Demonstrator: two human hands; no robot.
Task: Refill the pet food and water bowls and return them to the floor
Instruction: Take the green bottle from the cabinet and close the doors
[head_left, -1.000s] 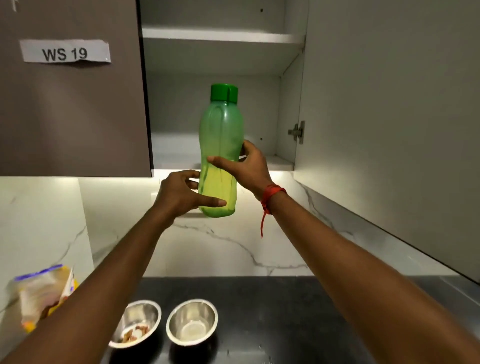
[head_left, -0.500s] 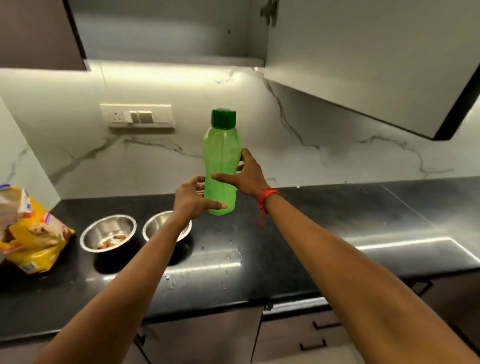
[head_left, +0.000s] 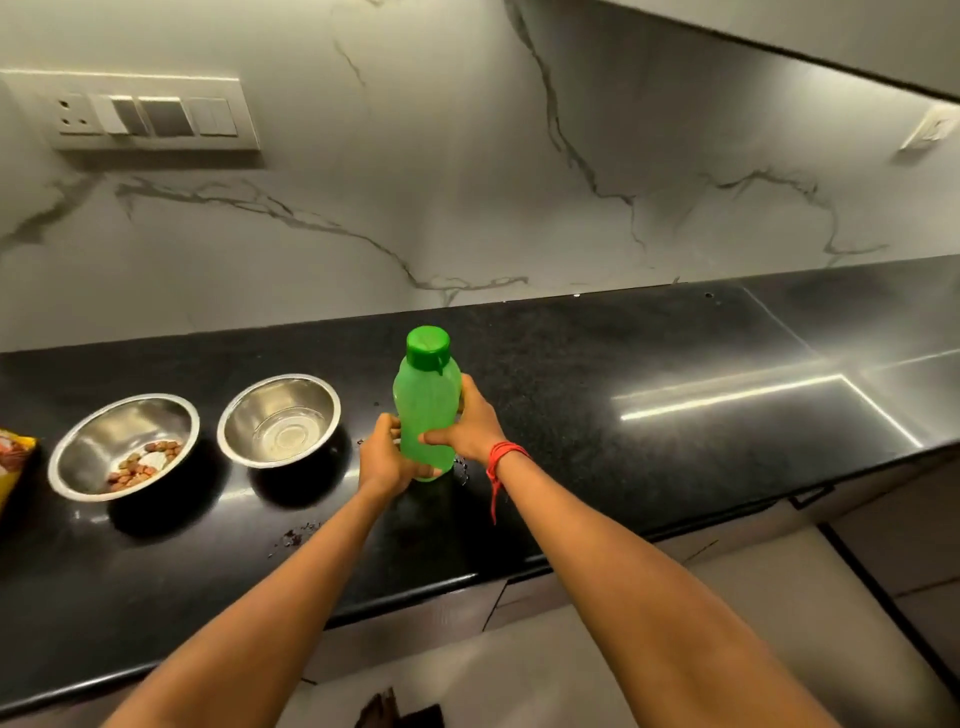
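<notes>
Both hands wrapped round a green bottle (head_left: 427, 415), upright, its base on or just above the black counter (head_left: 597, 415); can't tell if it's actually touching. Right hand (head_left: 475, 423) grips the bottle's right side at mid-height, thumb across the front, fingers curled behind. Left hand (head_left: 385, 457) holds it lower on the left side, near the base, fingers closed against the plastic. Green cap (head_left: 427, 347) is on, flip tab facing the camera. Red thread (head_left: 501, 462) tied at the right wrist, loose end hanging down.

Left of the bottle, 2 steel bowls on the counter. Nearer one, the water bowl (head_left: 279, 420), sits just beside the left hand w/ what looks like a thin film of water at the bottom. Food bowl (head_left: 123, 446) is further left, a small heap of brown kibble (head_left: 140, 466) inside. Bowls close together, not touching. Yellow food bag (head_left: 13, 462) peeks in at the far left edge, mostly cut off.

A few water drops and crumbs on the counter in front of the bowls. Marble-look wall (head_left: 415, 182) behind, switch panel (head_left: 140, 117) up left.
</notes>
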